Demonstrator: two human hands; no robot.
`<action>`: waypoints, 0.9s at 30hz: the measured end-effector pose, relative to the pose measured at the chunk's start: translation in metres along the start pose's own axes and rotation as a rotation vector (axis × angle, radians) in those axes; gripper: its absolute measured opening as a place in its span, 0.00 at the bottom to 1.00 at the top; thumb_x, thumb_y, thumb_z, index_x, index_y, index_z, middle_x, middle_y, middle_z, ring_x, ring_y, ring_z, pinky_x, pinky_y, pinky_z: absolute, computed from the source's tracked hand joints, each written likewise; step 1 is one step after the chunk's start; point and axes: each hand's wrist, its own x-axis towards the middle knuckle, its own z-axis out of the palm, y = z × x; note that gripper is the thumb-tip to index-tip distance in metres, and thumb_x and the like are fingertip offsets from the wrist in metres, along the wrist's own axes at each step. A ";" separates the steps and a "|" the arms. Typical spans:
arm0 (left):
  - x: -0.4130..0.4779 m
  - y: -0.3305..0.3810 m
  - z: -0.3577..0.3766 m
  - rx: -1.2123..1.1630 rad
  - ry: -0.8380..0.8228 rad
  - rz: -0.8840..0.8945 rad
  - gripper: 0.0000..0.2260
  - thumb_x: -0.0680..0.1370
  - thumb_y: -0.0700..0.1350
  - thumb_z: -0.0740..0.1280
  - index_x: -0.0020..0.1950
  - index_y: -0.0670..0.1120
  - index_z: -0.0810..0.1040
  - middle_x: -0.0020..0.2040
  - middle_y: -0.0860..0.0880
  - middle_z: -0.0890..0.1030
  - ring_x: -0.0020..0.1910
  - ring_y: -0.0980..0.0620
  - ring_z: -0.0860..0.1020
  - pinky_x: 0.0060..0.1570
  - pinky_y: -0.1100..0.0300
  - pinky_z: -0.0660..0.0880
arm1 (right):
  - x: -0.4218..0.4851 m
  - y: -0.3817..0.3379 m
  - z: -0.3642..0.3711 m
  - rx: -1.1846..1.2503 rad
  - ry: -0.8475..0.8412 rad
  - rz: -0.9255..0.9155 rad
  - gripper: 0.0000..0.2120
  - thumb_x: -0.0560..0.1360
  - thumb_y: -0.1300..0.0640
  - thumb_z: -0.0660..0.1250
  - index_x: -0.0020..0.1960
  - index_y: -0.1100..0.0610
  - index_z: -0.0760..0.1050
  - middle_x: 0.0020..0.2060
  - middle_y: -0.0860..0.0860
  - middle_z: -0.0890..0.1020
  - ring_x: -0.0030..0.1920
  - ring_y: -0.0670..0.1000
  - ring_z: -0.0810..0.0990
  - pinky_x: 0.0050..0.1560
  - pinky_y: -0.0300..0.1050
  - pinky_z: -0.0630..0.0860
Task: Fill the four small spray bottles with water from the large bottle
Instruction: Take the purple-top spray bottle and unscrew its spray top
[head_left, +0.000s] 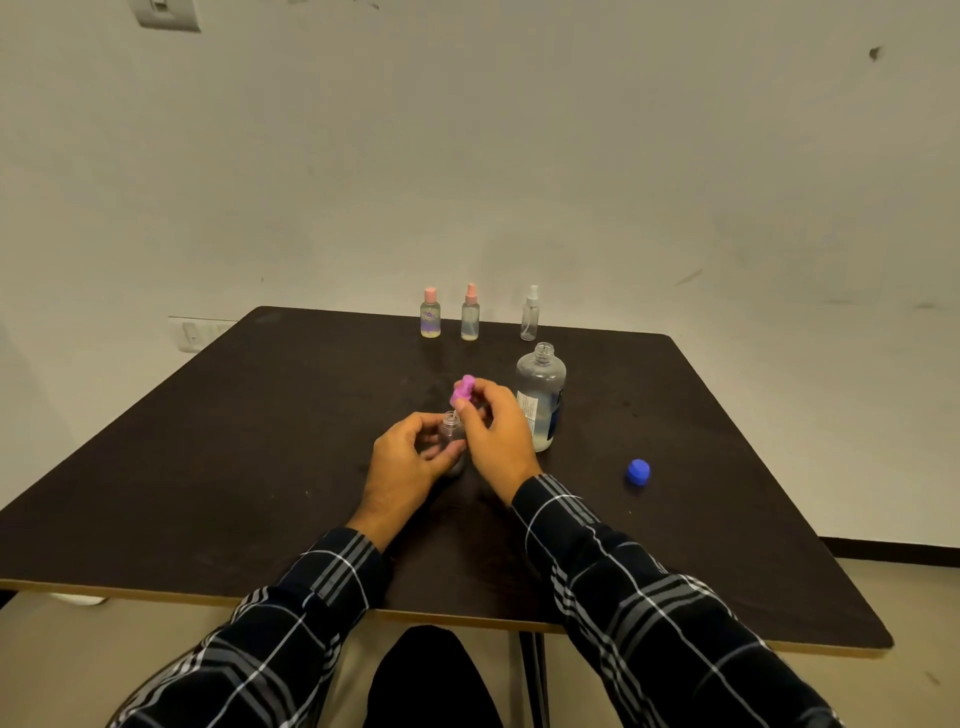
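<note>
As I look down through the head camera, bench: dark top, carrying every bottle.
Large bottle: upright just right of the hands, neck uncapped, clear water in its lower part, a label on its side.
Left hand: fingers curled round the small clear bottle, holding it upright on the bench.
Right hand: fingertips pinching the pink spray head just above that bottle.
Far row: pink-capped bottle with a purple label, pink-topped sprayer, white-topped sprayer, all upright and closed near the far edge; I cannot read their fill levels.
Small clear bottle: mouth open, mid-bench; I cannot tell what is in it.
Pink spray head: off the bottle, its thin tube hanging at the open mouth.
Blue cap: on the bench, right of the large bottle, apart from it.
</note>
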 end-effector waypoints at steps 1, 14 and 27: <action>0.000 0.001 0.000 -0.006 0.003 0.003 0.14 0.74 0.37 0.76 0.58 0.47 0.81 0.52 0.53 0.84 0.53 0.59 0.83 0.50 0.68 0.79 | 0.001 -0.002 -0.001 0.052 0.029 -0.013 0.13 0.80 0.56 0.66 0.64 0.54 0.77 0.58 0.51 0.77 0.52 0.43 0.78 0.51 0.32 0.74; 0.003 -0.004 0.002 0.039 0.021 0.018 0.15 0.73 0.40 0.78 0.58 0.48 0.82 0.53 0.54 0.83 0.53 0.63 0.81 0.50 0.71 0.78 | -0.008 -0.005 -0.016 0.267 0.417 -0.052 0.11 0.75 0.65 0.70 0.57 0.59 0.80 0.52 0.52 0.83 0.52 0.44 0.81 0.48 0.30 0.75; 0.003 -0.011 0.003 -0.051 0.029 0.022 0.14 0.72 0.39 0.79 0.56 0.49 0.83 0.51 0.51 0.85 0.53 0.56 0.84 0.52 0.64 0.81 | -0.021 0.034 -0.018 -0.607 0.036 0.320 0.11 0.74 0.42 0.72 0.45 0.49 0.78 0.44 0.49 0.82 0.47 0.51 0.80 0.45 0.47 0.79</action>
